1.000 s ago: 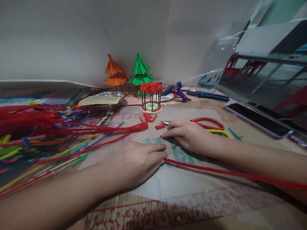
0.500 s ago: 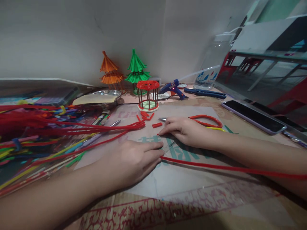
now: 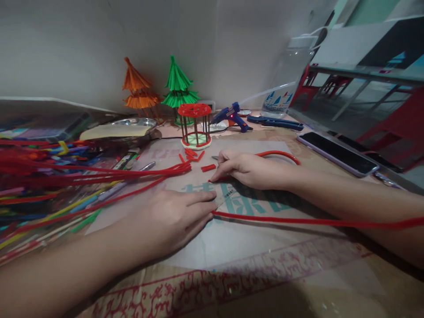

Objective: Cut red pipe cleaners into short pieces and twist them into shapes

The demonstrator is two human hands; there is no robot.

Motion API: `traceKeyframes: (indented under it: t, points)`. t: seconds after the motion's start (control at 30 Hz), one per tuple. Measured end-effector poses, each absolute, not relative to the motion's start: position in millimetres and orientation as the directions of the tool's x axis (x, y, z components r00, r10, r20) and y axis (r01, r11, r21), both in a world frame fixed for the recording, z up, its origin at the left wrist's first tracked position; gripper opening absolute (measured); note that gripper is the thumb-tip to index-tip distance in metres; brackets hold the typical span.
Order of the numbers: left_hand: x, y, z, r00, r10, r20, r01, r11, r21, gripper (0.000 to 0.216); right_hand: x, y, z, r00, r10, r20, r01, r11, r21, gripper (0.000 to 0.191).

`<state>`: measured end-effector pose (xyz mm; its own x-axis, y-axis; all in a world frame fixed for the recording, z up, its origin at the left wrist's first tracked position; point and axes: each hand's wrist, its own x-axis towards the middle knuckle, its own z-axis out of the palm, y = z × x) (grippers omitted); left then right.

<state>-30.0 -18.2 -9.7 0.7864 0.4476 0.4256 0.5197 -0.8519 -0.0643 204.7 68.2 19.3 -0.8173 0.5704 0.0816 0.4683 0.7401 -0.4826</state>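
Note:
My left hand (image 3: 172, 221) lies flat on a pale printed sheet (image 3: 232, 238), fingers stretched out. Its fingertips rest at the end of a long red fuzzy stem (image 3: 298, 221) that runs off to the right across my right forearm. My right hand (image 3: 248, 170) rests just beyond it, palm down, fingertips pressing on the sheet over a short red bit. A clear ruler (image 3: 225, 196) lies between the two hands. Scissors with a red handle (image 3: 281, 154) lie partly hidden behind my right hand. Several short red cut pieces (image 3: 192, 154) lie ahead of the hands.
A heap of coloured stems (image 3: 49, 176) fills the left. At the back stand a small red cage model (image 3: 195, 128), orange (image 3: 137, 90) and green (image 3: 179, 84) pagoda models, a metal bowl (image 3: 132, 126) and a blue glue gun (image 3: 232, 115). A phone (image 3: 338, 152) lies right.
The view has swung a little, so everything sits further left in the picture. Both hands stay in the same place on the sheet.

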Motion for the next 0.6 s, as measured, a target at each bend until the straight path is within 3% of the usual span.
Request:
traceKeyframes:
  t: [0.43,0.6]
  points:
    - [-31.0,-18.1,-10.0,0.797,0.442,0.412,0.507,-0.860,-0.056,0.024,208.4,68.6,22.7,-0.843,0.534,0.058,0.427,0.732,-0.531,0.043]
    - [-30.6,-18.6,-9.2,0.793,0.443,0.418,0.509,-0.859,-0.056,0.023,209.5,65.7,20.6,-0.854,0.513,0.086,0.417,0.775,-0.475,0.024]
